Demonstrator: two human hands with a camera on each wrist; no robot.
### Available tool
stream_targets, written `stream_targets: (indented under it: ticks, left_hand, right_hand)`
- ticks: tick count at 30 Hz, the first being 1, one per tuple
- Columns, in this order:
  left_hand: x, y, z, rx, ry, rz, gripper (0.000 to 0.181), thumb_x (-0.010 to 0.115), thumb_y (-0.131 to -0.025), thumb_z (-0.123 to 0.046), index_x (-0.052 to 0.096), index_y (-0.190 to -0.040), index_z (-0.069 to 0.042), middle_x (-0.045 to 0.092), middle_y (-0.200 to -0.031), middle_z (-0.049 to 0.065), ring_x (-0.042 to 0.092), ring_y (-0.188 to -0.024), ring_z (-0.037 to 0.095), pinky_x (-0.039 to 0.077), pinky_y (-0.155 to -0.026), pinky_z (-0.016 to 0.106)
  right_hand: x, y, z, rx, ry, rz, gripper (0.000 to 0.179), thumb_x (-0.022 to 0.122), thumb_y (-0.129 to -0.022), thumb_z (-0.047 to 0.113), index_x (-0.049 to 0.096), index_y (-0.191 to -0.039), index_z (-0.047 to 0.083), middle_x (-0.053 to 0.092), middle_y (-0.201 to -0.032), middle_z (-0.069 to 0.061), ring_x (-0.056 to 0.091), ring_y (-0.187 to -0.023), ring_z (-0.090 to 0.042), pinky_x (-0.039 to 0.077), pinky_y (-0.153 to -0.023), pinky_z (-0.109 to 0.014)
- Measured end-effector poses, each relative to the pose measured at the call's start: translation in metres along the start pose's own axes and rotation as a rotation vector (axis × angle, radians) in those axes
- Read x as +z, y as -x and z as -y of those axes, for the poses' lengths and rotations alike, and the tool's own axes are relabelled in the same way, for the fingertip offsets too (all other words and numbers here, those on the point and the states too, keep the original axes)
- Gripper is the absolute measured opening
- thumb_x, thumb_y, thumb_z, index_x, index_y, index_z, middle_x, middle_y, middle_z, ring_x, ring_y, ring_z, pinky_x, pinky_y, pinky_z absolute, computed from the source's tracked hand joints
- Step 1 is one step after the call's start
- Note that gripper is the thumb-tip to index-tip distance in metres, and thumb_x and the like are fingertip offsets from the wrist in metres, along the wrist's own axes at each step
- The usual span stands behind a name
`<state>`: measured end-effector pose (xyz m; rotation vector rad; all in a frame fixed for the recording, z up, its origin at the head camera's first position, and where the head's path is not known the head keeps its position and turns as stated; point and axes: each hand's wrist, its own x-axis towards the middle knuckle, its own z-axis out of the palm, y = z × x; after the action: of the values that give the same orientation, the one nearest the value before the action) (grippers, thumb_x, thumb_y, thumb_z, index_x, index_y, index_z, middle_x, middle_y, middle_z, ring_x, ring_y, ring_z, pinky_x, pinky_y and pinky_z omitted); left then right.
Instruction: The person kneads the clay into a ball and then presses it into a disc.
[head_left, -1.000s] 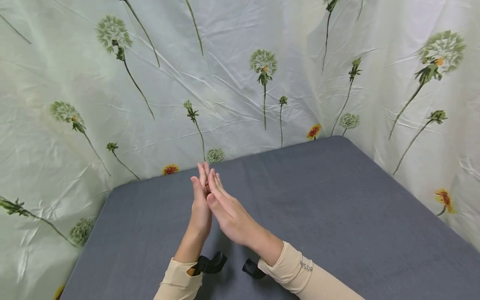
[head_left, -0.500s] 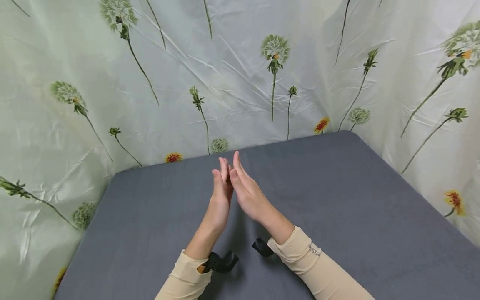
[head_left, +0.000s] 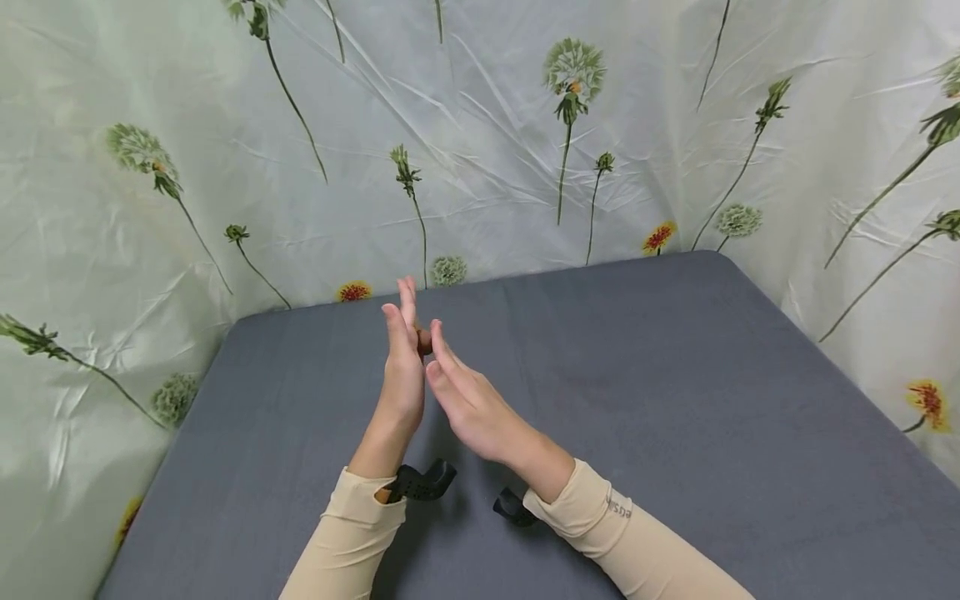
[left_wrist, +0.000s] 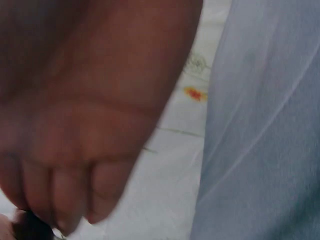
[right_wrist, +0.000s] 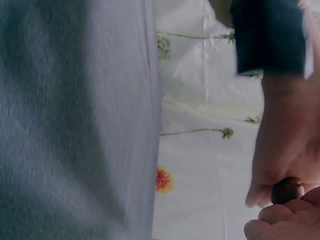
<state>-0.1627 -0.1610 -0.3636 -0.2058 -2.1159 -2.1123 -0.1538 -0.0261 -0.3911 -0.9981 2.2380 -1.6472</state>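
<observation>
In the head view my left hand (head_left: 402,371) and right hand (head_left: 480,412) are raised palm to palm above the table, fingers mostly straight and pointing away. A small, rounded, brown lump (head_left: 424,341) sits between the fingers, pressed from both sides; its material cannot be made out. The right wrist view shows the same brown lump (right_wrist: 286,191) between the left palm and the right fingertips (right_wrist: 280,215). The left wrist view is dim: the left palm (left_wrist: 95,125) fills much of it, with a dark piece (left_wrist: 32,227) past the fingertips, too blurred to identify.
A dark grey table (head_left: 637,375) lies under both hands. White curtain (head_left: 487,167) printed with dandelions and other flowers surrounds its far and side edges. Black wrist-worn devices (head_left: 426,481) jut inward from both cream sleeves.
The hands shifted right, then back left, sliding against each other. Left fingertips now reach farther forward than the right ones, and the brown lump has come into sight. The head view has tilted down.
</observation>
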Motion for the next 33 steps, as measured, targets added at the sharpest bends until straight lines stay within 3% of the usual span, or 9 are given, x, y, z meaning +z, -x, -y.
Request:
stream_targets:
  ticks: [3,7,11,16,19,23,29,33]
  left_hand:
    - [-0.005,-0.003,0.003,-0.020,0.038,-0.005,0.080,0.002,-0.104,-0.078,-0.010,-0.172,-0.036,-0.003,-0.178,-0.027,-0.005,-0.168,0.011,0.004,-0.138,0.047]
    - [-0.003,-0.005,0.008,-0.031,0.092,0.024,0.087,0.004,-0.102,-0.082,-0.013,-0.172,-0.034,-0.002,-0.180,-0.021,-0.001,-0.169,0.013,0.004,-0.138,0.042]
    - [0.010,-0.003,0.014,-0.052,0.084,0.087,0.092,0.003,-0.100,-0.085,-0.013,-0.172,-0.030,-0.003,-0.180,-0.018,0.002,-0.169,0.013,0.003,-0.138,0.045]
    - [0.029,0.003,0.019,-0.080,0.059,0.181,0.083,0.000,-0.104,-0.079,-0.001,-0.173,-0.034,-0.018,-0.179,-0.013,-0.019,-0.166,0.010,-0.007,-0.136,0.052]
    - [0.036,0.007,0.017,-0.073,0.079,0.212,0.081,0.000,-0.104,-0.078,0.001,-0.173,-0.036,-0.022,-0.179,-0.008,-0.023,-0.166,0.015,-0.006,-0.135,0.058]
    - [0.041,0.012,0.014,-0.090,0.088,0.275,0.086,-0.002,-0.103,-0.080,0.000,-0.174,-0.032,-0.018,-0.180,-0.006,-0.020,-0.167,0.018,-0.001,-0.136,0.060]
    - [0.047,0.021,0.003,-0.113,0.060,0.382,0.098,-0.001,-0.097,-0.086,0.002,-0.174,-0.025,-0.010,-0.181,-0.005,-0.001,-0.169,0.020,0.005,-0.137,0.054]
    - [0.050,0.025,-0.004,-0.111,0.051,0.406,0.097,-0.002,-0.098,-0.086,-0.005,-0.173,-0.024,-0.008,-0.181,-0.003,0.004,-0.169,0.022,0.004,-0.137,0.053]
  right_hand:
    - [0.004,0.002,0.004,-0.034,0.023,-0.001,0.076,0.016,-0.113,0.066,0.002,-0.172,0.021,-0.003,-0.180,0.010,0.004,-0.167,-0.010,0.015,-0.137,-0.046]
    - [0.002,0.001,0.008,-0.082,0.039,-0.029,0.079,0.014,-0.114,0.065,0.008,-0.172,0.013,-0.003,-0.180,0.008,0.001,-0.167,-0.010,0.012,-0.137,-0.045]
    - [-0.007,0.000,0.008,-0.102,0.034,-0.093,0.081,0.013,-0.113,0.065,0.006,-0.172,0.010,-0.003,-0.181,0.003,-0.004,-0.168,-0.012,0.006,-0.138,-0.044]
    - [-0.022,-0.002,0.005,-0.097,0.040,-0.186,0.086,0.014,-0.111,0.069,0.005,-0.172,0.010,-0.004,-0.181,0.005,-0.006,-0.169,-0.018,0.003,-0.138,-0.047]
    - [-0.028,-0.003,0.002,-0.090,0.063,-0.202,0.088,0.013,-0.109,0.072,0.002,-0.172,0.011,-0.007,-0.180,0.008,-0.007,-0.169,-0.017,0.002,-0.138,-0.048]
    - [-0.036,-0.004,0.000,-0.080,0.097,-0.226,0.091,0.010,-0.107,0.074,-0.003,-0.171,0.011,-0.011,-0.180,0.007,-0.010,-0.169,-0.016,0.001,-0.138,-0.049]
    - [-0.053,-0.007,-0.004,-0.040,0.093,-0.295,0.092,0.007,-0.104,0.077,-0.005,-0.172,0.016,-0.013,-0.180,0.006,-0.010,-0.168,-0.013,0.000,-0.138,-0.050]
    - [-0.057,-0.006,-0.007,0.003,0.045,-0.305,0.093,0.007,-0.101,0.081,-0.009,-0.172,0.021,-0.013,-0.180,0.008,-0.009,-0.168,-0.012,-0.001,-0.137,-0.051]
